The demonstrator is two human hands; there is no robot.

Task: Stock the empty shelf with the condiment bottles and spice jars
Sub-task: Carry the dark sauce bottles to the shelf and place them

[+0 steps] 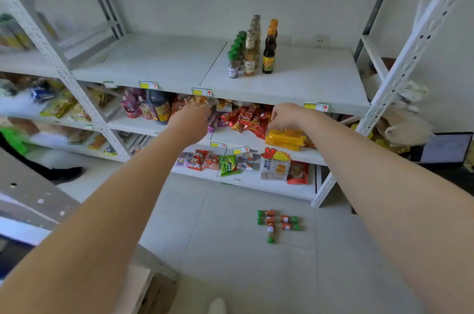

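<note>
The shelf [159, 62] lay bare from its left edge to past the middle seam, and again from the bottles to its right edge, with wide room to reach in from the front. Right of the seam, three rows ran front to back: green-capped jars [234, 65], pale bottles [250, 57] and dark bottles [268, 54], packed close together. A left post [62, 67] and a right post [398, 67] bounded the front corners. The lower shelf [238, 139] was crammed with snack packets [246, 118], with little gap left.

Bright, soft, even light; shadows faint, deepest under the shelf [159, 62] boards. The wide lens bows the posts [415, 41] at the edges. The left side is blurred; the bottles [250, 57] look sharper.
</note>
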